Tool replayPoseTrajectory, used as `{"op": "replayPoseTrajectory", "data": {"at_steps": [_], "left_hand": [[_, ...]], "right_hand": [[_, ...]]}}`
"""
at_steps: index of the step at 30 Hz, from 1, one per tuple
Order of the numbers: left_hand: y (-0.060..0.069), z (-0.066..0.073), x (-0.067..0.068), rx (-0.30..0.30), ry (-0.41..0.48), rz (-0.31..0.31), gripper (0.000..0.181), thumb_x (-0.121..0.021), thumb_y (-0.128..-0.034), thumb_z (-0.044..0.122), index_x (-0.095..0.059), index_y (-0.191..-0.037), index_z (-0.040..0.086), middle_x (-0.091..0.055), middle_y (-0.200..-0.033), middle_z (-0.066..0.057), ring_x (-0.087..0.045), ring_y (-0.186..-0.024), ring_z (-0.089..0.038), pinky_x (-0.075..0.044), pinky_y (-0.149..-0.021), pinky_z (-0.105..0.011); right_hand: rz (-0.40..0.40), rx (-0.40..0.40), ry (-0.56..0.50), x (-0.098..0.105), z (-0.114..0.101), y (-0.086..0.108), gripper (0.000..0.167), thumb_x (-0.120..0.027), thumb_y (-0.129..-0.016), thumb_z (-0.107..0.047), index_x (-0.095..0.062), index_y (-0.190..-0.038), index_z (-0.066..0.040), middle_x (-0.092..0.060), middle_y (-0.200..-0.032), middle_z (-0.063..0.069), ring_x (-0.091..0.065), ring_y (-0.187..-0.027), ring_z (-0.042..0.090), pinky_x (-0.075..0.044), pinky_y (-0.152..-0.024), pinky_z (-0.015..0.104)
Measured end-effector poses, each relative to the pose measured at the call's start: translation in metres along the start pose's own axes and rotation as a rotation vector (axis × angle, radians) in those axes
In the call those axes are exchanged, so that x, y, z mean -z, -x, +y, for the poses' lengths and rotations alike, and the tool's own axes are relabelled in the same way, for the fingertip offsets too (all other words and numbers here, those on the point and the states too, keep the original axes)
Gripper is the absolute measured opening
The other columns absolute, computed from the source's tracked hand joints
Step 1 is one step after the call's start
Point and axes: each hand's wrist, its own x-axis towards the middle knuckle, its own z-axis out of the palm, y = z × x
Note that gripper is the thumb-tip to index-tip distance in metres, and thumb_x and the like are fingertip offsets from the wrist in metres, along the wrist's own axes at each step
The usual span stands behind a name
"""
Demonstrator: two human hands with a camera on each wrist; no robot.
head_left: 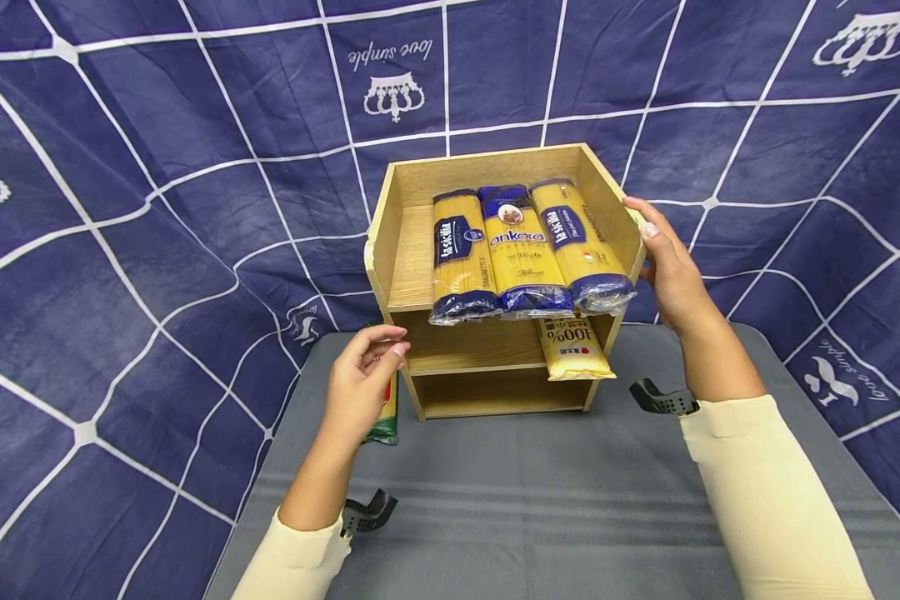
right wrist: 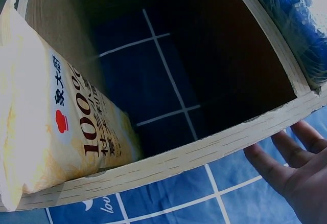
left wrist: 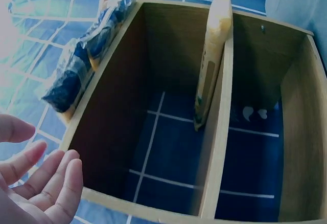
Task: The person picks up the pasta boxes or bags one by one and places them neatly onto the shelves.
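A wooden shelf unit (head_left: 487,392) stands on the grey surface. Three spaghetti packs lie side by side on its top: a la sicilia pack (head_left: 461,250) at left, an ankara pack (head_left: 523,258) in the middle and another la sicilia pack (head_left: 579,242) at right. A yellow 100% pack (head_left: 573,346) sits at the right of the middle compartment, its end sticking out. My left hand (head_left: 362,379) is at the unit's left edge, fingers loosely bent, holding nothing. My right hand (head_left: 671,271) touches the outside of the right side wall, fingers fairly straight.
A green and yellow pack (head_left: 387,412) lies left of the unit, partly behind my left hand. Blue cloth with white lines (head_left: 285,125) hangs behind and on both sides. Black wrist mounts (head_left: 663,398) jut inward from both sleeves. The grey surface (head_left: 525,500) extends in front.
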Motion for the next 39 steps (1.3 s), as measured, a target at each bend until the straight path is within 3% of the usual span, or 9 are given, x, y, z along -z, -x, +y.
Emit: {"op": "replayPoseTrajectory", "data": {"at_steps": [6,10,16,21,28,34,39], "left_hand": [[-0.004,-0.012,0.010,0.002,0.020,0.092,0.015,-0.056,-0.1011,0.004,-0.062,-0.111,-0.006,-0.070,-0.108,-0.019,-0.072,-0.095,-0.016,-0.057,-0.082,-0.024],[-0.009,-0.028,0.018,0.068,0.040,0.149,0.018,-0.055,-0.1006,0.003,-0.060,-0.114,-0.008,-0.069,-0.104,-0.015,-0.072,-0.088,-0.008,-0.057,-0.079,-0.023],[-0.011,-0.047,0.027,0.165,0.059,0.186,0.021,-0.054,-0.0989,0.002,-0.059,-0.117,-0.007,-0.071,-0.099,-0.004,-0.069,-0.085,-0.006,-0.056,-0.074,-0.022],[-0.009,-0.062,0.031,0.213,0.003,0.185,0.022,-0.056,-0.1012,0.009,-0.061,-0.121,-0.001,-0.069,-0.103,0.003,-0.067,-0.089,-0.003,-0.056,-0.078,-0.022],[-0.008,-0.085,0.038,0.341,-0.100,0.156,0.030,-0.054,-0.1034,0.016,-0.059,-0.130,0.003,-0.063,-0.127,-0.017,-0.061,-0.094,0.004,-0.052,-0.082,-0.015],[-0.006,-0.102,0.041,0.393,-0.132,0.171,0.030,-0.055,-0.1025,0.015,-0.060,-0.130,0.003,-0.064,-0.127,-0.017,-0.061,-0.103,-0.010,-0.050,-0.082,-0.017],[-0.002,-0.118,0.044,0.423,-0.164,0.168,0.035,-0.053,-0.1011,0.011,-0.057,-0.134,-0.001,-0.064,-0.129,-0.022,-0.058,-0.102,-0.009,-0.046,-0.078,-0.013]], "right_hand": [[0.004,-0.004,0.001,0.000,0.000,0.000,0.047,-0.036,-0.107,-0.034,-0.043,-0.152,-0.024,-0.045,-0.141,0.002,-0.053,-0.116,0.016,-0.051,-0.083,0.022],[0.002,-0.002,0.002,0.000,0.000,0.000,0.047,-0.036,-0.107,-0.034,-0.043,-0.152,-0.023,-0.045,-0.140,0.002,-0.053,-0.115,0.017,-0.052,-0.082,0.022],[0.008,-0.005,0.006,-0.002,0.000,0.000,0.047,-0.036,-0.107,-0.034,-0.044,-0.152,-0.024,-0.047,-0.139,0.002,-0.054,-0.113,0.016,-0.052,-0.081,0.022],[0.003,-0.004,0.003,-0.001,0.000,0.000,0.047,-0.036,-0.107,-0.034,-0.044,-0.152,-0.024,-0.046,-0.139,0.002,-0.054,-0.113,0.016,-0.052,-0.081,0.022],[0.005,-0.005,0.005,-0.001,0.000,0.000,0.047,-0.035,-0.107,-0.034,-0.043,-0.152,-0.024,-0.047,-0.139,0.003,-0.054,-0.113,0.016,-0.052,-0.082,0.021],[0.010,-0.010,0.005,-0.002,-0.001,0.000,0.046,-0.035,-0.107,-0.034,-0.044,-0.152,-0.026,-0.046,-0.140,0.001,-0.053,-0.115,0.016,-0.051,-0.083,0.022],[0.010,-0.017,0.010,-0.002,-0.001,0.001,0.047,-0.035,-0.107,-0.035,-0.043,-0.152,-0.026,-0.045,-0.141,0.002,-0.053,-0.116,0.016,-0.050,-0.084,0.022]]}}
